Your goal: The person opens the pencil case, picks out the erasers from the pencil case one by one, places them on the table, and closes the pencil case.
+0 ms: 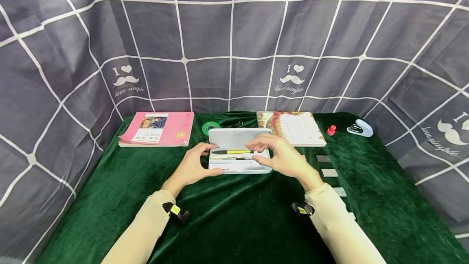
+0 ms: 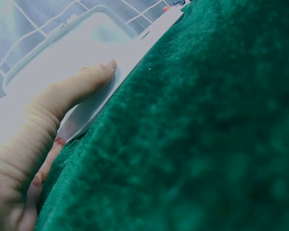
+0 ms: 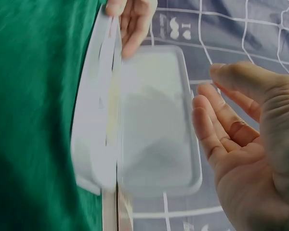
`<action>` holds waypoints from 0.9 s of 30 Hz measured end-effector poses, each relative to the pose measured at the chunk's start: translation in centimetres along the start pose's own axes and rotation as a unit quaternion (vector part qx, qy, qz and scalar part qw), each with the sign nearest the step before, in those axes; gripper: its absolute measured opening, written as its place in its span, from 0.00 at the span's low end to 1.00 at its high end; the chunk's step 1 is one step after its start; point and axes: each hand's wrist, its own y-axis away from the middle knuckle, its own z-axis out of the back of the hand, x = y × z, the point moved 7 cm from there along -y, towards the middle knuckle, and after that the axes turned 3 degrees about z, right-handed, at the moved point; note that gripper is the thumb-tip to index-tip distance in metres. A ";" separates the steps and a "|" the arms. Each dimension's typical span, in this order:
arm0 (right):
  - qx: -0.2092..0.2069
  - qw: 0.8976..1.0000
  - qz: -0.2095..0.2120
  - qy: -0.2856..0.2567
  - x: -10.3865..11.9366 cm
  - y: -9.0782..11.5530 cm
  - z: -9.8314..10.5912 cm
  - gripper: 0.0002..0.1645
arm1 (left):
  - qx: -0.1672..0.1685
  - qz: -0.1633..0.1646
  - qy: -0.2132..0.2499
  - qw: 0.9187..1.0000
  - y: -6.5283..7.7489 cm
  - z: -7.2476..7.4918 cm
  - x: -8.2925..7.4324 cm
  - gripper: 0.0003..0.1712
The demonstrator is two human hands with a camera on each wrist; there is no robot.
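A white pencil case (image 1: 239, 168) lies with its lid (image 1: 238, 138) raised in the head view. Inside are a yellow-and-black pen (image 1: 229, 152) and a thinner, dark-tipped pen (image 1: 234, 158). My left hand (image 1: 192, 165) grips the case's left end, thumb along the front edge and fingers toward the back. In the left wrist view the thumb (image 2: 89, 82) presses on the case's wall. Over the right half of the case hovers my right hand (image 1: 283, 156), fingers loosely bent. The right wrist view shows nothing between its fingers (image 3: 221, 120), apart from the lid.
Behind the case lie a pink book (image 1: 166, 129), a roll of green tape (image 1: 210, 127) and an illustrated book (image 1: 293, 129). Farther right are a small red object (image 1: 331, 130) and a white-and-black item (image 1: 360, 128). Several small flat blocks (image 1: 329, 172) line the right side.
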 end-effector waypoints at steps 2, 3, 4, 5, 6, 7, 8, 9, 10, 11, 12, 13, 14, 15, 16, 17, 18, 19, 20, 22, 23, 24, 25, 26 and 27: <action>0.009 1.000 0.004 -0.012 0.1 -1.1 -0.9 0.20 | -0.002 -0.004 -0.001 1.000 -0.1 0.0 0.0 0.47; 0.015 1.000 0.004 -0.017 0.2 -1.6 -1.4 0.20 | -0.003 -0.005 -0.001 1.000 -0.1 0.1 0.0 0.47; 0.021 1.000 0.006 -0.022 0.2 -2.1 -1.9 0.19 | -0.004 -0.005 0.000 1.000 -0.1 0.1 0.0 0.47; 0.028 0.999 0.008 -0.025 0.1 -2.6 -2.5 0.19 | -0.005 -0.005 0.001 1.000 -0.1 0.1 0.0 0.47; 0.037 0.999 0.008 -0.029 0.0 -3.0 -3.2 0.19 | -0.006 -0.006 0.003 1.000 -0.1 0.1 0.1 0.47; 0.046 0.998 0.008 -0.034 -0.1 -3.4 -3.8 0.19 | -0.006 -0.006 0.006 1.000 0.0 0.1 0.1 0.47; 0.055 0.998 0.008 -0.036 -0.2 -3.7 -4.4 0.19 | -0.006 -0.008 0.009 1.000 0.0 0.1 0.1 0.47; 0.065 0.997 0.008 -0.038 -0.3 -4.0 -5.1 0.19 | -0.005 -0.009 0.011 1.000 0.0 0.1 0.1 0.47; 0.076 0.996 0.007 -0.040 -0.4 -4.2 -5.7 0.18 | -0.005 -0.009 0.013 1.000 0.0 0.1 0.1 0.46; 0.087 0.995 0.006 -0.037 -0.5 -4.3 -6.3 0.18 | -0.004 -0.010 0.015 1.000 0.0 0.0 0.1 0.46; 0.097 0.995 0.005 -0.032 -0.6 -4.5 -6.9 0.18 | -0.004 -0.010 0.016 1.000 0.0 0.0 0.1 0.46; 0.107 0.994 0.002 -0.025 -0.7 -4.5 -7.5 0.19 | -0.002 -0.010 0.016 1.000 0.0 0.0 0.1 0.46; 0.118 0.993 0.000 -0.015 -0.8 -4.6 -7.9 0.19 | -0.002 -0.010 0.014 1.000 0.0 0.0 0.1 0.46; 0.130 0.991 -0.004 -0.005 -0.9 -4.6 -8.4 0.19 | -0.001 -0.008 0.013 1.000 0.0 0.0 0.0 0.46; 0.143 0.990 -0.007 0.004 -0.9 -4.7 -8.8 0.19 | 0.000 -0.006 0.012 1.000 0.0 0.0 0.0 0.46; 0.155 0.988 -0.006 0.014 -0.9 -4.8 -9.2 0.20 | 0.001 -0.006 0.010 1.000 0.0 0.0 0.0 0.46; 0.167 0.986 -0.004 0.023 -0.8 -4.9 -9.5 0.20 | 0.001 -0.006 0.009 1.000 0.0 0.0 0.0 0.46; 0.179 0.983 -0.003 0.030 -0.8 -5.0 -9.7 0.20 | 0.002 -0.007 0.008 1.000 0.0 0.0 0.0 0.46; 0.191 0.981 0.003 0.039 -0.6 -5.1 -10.0 0.20 | 0.002 -0.008 0.009 1.000 -0.1 0.0 0.0 0.46; 0.210 0.976 0.018 0.051 -0.2 -5.3 -10.4 0.19 | 0.002 -0.009 0.011 1.000 -0.1 0.0 0.1 0.46; 0.218 0.974 0.024 0.059 -0.1 -5.4 -10.5 0.18 | 0.001 -0.011 0.012 1.000 -0.2 0.0 0.2 0.47; 0.224 0.972 0.027 0.065 0.0 -5.5 -10.6 0.18 | 0.000 -0.012 0.012 1.000 -0.2 -0.1 0.2 0.47; 0.230 0.970 0.028 0.069 0.1 -5.5 -10.6 0.18 | -0.001 -0.012 0.013 1.000 -0.2 -0.1 0.2 0.47; 0.233 0.970 0.029 0.071 0.2 -5.6 -10.7 0.17 | -0.001 -0.012 0.014 1.000 -0.2 -0.1 0.3 0.48; 0.235 0.969 0.028 0.070 0.2 -5.6 -10.7 0.16 | 0.000 -0.011 0.014 1.000 -0.1 -0.1 0.2 0.48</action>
